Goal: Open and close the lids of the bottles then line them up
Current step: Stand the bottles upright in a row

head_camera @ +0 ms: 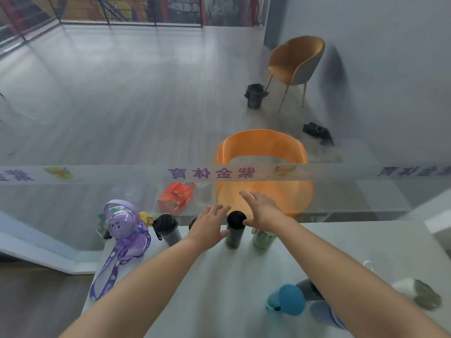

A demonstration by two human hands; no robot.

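A row of bottles stands along the far edge of the white table (219,289). A black-capped dark bottle (234,228) stands upright between my hands. My left hand (210,226) hovers just left of it with fingers spread, the thumb near its body. My right hand (262,209) is open just right of its cap, palm down. Another dark bottle (193,222) is mostly hidden behind my left hand. A grey bottle with a black lid (167,229) stands further left, then a purple bottle (127,230) with a strap. A green-tinted bottle (262,239) sits under my right wrist.
A blue-capped bottle (288,300) and more bottles (415,292) lie at the table's near right, partly under my right forearm. A glass pane with a printed band (212,172) rises right behind the table. Beyond it are an orange chair (263,172) and a red bag (177,195).
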